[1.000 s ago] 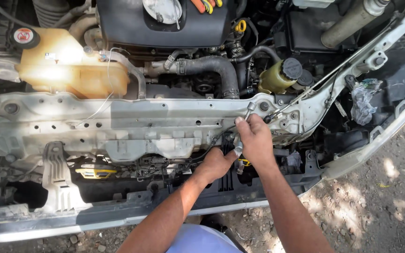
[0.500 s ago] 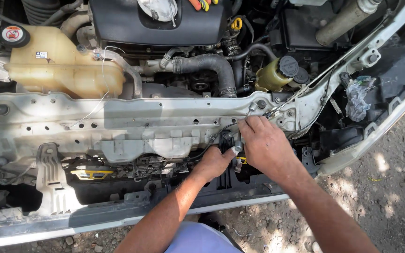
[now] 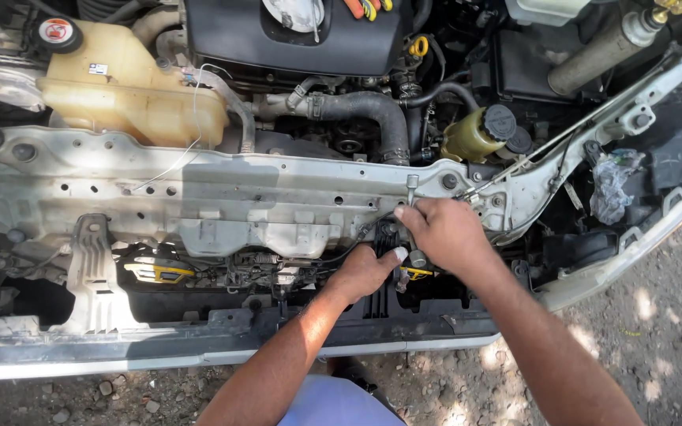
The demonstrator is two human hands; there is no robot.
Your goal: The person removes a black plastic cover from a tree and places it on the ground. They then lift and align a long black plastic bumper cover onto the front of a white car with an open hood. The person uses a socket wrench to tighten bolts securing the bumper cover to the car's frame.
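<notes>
I look down into an open car engine bay. My right hand (image 3: 445,233) is closed around a small metal ratchet tool (image 3: 412,189) whose shaft stands up against the pale front crossmember (image 3: 222,197). My left hand (image 3: 366,272) sits just below and left of it, fingers curled around a black part (image 3: 387,235) under the crossmember's lower edge. The two hands nearly touch. What the left hand's fingers grip is mostly hidden.
A yellowed coolant tank (image 3: 132,95) sits at upper left. A black engine cover (image 3: 294,35), a black hose (image 3: 372,114) and a yellow-green reservoir with black cap (image 3: 483,134) lie behind the crossmember. The bumper beam (image 3: 199,339) runs along the front. Dirt ground (image 3: 657,331) lies right.
Both hands have stayed at the same spot on the crossmember. My right hand has turned slightly and the tool's shaft now shows above its fingers. The camera view shifted a little.
</notes>
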